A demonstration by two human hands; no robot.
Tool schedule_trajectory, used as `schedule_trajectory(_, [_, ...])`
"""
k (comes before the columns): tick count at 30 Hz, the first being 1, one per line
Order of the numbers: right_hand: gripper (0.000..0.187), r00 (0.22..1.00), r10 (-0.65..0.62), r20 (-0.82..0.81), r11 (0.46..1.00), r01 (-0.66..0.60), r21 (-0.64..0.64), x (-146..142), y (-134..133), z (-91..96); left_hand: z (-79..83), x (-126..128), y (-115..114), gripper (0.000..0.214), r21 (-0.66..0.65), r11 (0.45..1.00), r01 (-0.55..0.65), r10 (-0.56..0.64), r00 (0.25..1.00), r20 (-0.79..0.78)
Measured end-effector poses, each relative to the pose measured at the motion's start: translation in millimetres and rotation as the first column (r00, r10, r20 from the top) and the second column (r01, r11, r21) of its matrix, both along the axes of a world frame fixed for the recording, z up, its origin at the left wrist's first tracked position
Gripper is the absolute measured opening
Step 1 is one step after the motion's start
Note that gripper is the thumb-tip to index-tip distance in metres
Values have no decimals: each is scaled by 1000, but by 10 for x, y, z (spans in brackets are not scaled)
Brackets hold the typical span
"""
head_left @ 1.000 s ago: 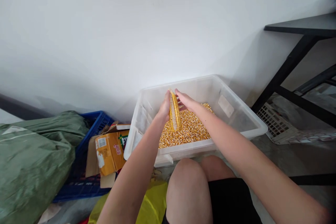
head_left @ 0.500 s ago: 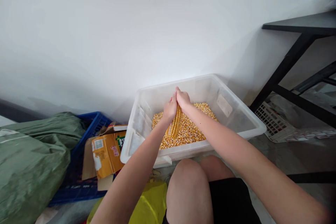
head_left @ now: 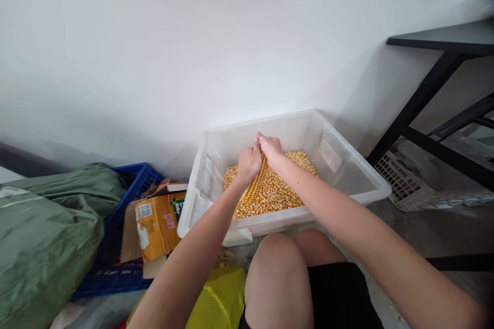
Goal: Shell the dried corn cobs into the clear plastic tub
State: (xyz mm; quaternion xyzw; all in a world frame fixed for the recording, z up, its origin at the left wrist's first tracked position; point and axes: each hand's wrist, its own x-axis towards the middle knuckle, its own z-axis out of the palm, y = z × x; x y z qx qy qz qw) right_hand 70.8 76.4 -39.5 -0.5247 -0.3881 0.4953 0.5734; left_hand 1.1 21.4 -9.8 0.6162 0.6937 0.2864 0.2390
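One broad white wall (head_left: pixel 231 36) rises behind a translucent plastic tub (head_left: pixel 368 195), which sits on the floor just in front of a seated person's bare knees (head_left: pixel 278 277). Well to the left of the tub bulges a large green sack (head_left: pixel 50 236), cut off by the edge of the view. To the tub's right stands a dark table (head_left: pixel 443 36) with slanting black legs. Between sack and tub is a blue plastic crate (head_left: pixel 111 280), and on the tub's near-left side, partly behind the left forearm, lies a bright yellow bag (head_left: pixel 219 298). Beyond the tub's right end, beneath the table, is a white slotted basket (head_left: pixel 403 180). Close against the tub's left side rests a torn orange carton (head_left: pixel 158 223) with a barcode.

Inside the tub, loose yellow corn kernels (head_left: pixel 281 195) cover much of the bottom. Over them, the left hand (head_left: pixel 250 161) is curled firmly around a corn cob (head_left: pixel 254 187); the right hand (head_left: pixel 270 150) is also closed on its upper end, the thumbs together; most fingertips are hidden. The cob is within the tub, tilted, its lower end pointing toward the tub's near-left side; whether it touches the kernels cannot be told.
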Motion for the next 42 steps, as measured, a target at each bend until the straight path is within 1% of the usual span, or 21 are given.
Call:
schedule_trajectory(3, [32, 998, -57, -9, 998, 56, -16, -3, -2, 1, -9, -14, 8, 80, 14, 1000, 8, -8, 1000, 7])
schedule_trajectory(4, [32, 998, -55, -15, 998, 55, -17, -2, -4, 9, -15, -18, 13, 80, 15, 1000, 6, -6, 1000, 10])
schedule_trajectory(8, [29, 998, -25, -57, 1000, 25, -6, 6, -19, 44, -35, -21, 31, 77, 12, 1000, -11, 11, 1000, 22])
schedule_trajectory(13, [27, 997, -24, -76, 999, 26, 24, 17, -27, 57, -45, -10, 48, 71, 18, 1000, -24, 24, 999, 33])
schedule_trajectory(17, [27, 995, 0, -98, 999, 4, 35, 23, -27, 59, -69, -16, 73, 67, 14, 1000, -27, 26, 998, 63])
schedule_trajectory(23, [28, 992, 40, -117, 999, -39, 16, 34, -33, 64, -112, -24, 94, 61, -3, 999, -51, 51, 993, 107])
schedule_trajectory(27, [29, 989, 49, -139, 999, -48, 11, 34, -54, 89, -127, -39, 106, 60, -14, 999, -52, 53, 989, 136])
schedule_trajectory(32, [29, 970, 102, -219, 995, -104, 3, 48, -88, 140, -177, -72, 130, 63, 10, 999, -43, 41, 985, 165])
schedule_trajectory(35, [29, 956, 152, -253, 986, -165, -30, 101, -82, 165, -241, -98, 151, 65, -25, 1000, 0, 7, 966, 257])
schedule_trajectory(37, [26, 944, 191, -269, 976, -212, -50, 147, -69, 189, -272, -118, 166, 66, -51, 996, 68, -45, 933, 357])
schedule_trajectory(39, [23, 939, 204, -278, 971, -230, -64, 184, -58, 218, -272, -133, 174, 67, -50, 992, 115, -83, 898, 431])
schedule_trajectory(40, [22, 938, 204, -279, 970, -231, -69, 195, -54, 231, -259, -137, 174, 68, -45, 993, 113, -81, 892, 445])
schedule_trajectory(42, [22, 939, 200, -279, 971, -229, -74, 202, -49, 248, -211, -130, 160, 70, -26, 997, 73, -56, 915, 400])
